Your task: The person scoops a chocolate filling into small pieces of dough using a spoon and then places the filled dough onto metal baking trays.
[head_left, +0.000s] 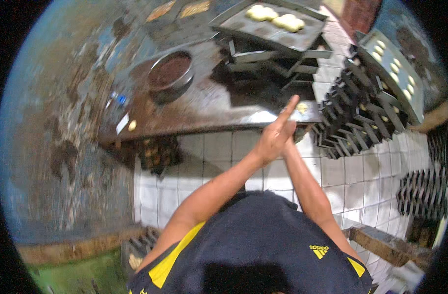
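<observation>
Dark, worn desk (204, 115) beneath the grip, with left hand (272, 141) pressed over right hand (289, 131), one finger stretched forward; palms hidden, so cannot tell how far open or whether holding anything. On the desk near the fingertips, a small pale lump (302, 108). Farther back, stacked metal trays (258, 30), topped with pale dough (288, 22). Leftward, a round bowl (189, 78) of brown filling (171, 68). To the right, a second tray stack (351, 108) bearing small pale pieces (395, 68).

Small pale-yellow dough-like lump (302, 108), uneven outline, lying on dark tabletop (209, 110) near front right corner.
</observation>
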The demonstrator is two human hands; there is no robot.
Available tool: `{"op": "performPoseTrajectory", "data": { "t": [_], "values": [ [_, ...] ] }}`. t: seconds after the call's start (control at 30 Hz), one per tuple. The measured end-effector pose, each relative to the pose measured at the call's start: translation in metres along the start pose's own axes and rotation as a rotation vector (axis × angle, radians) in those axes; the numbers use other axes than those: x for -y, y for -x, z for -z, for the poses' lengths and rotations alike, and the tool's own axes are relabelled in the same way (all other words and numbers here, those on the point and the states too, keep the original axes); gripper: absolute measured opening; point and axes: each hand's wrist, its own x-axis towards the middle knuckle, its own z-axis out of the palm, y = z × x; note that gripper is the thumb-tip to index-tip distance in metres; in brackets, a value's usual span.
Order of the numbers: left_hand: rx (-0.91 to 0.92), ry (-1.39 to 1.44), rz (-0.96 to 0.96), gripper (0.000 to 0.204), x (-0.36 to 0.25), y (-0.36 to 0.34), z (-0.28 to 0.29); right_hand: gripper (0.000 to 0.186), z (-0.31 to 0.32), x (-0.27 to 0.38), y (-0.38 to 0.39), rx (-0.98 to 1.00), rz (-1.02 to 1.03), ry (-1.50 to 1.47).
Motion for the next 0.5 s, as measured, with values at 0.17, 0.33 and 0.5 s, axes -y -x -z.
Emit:
{"op": "performPoseTrajectory", "data": {
  "t": [0.17,0.33,0.5],
  "values": [
    [-0.091,-0.626,0.018,0.080,0.045,-0.016,0.056,0.076,0.010,0.061,-0.003,0.476,-0.165,-0.322],
    [-0.330,0.492,0.435,0.081,0.036,-0.070,0.066,0.073,-0.015,0.088,-0.037,0.600,0.750,0.545],
    [0.146,0.665,0.118,0.089,-0.028,-0.163,0.110,0.061,-0.016,0.134,-0.149,0.123,1.145,1.096]
  ]
}}
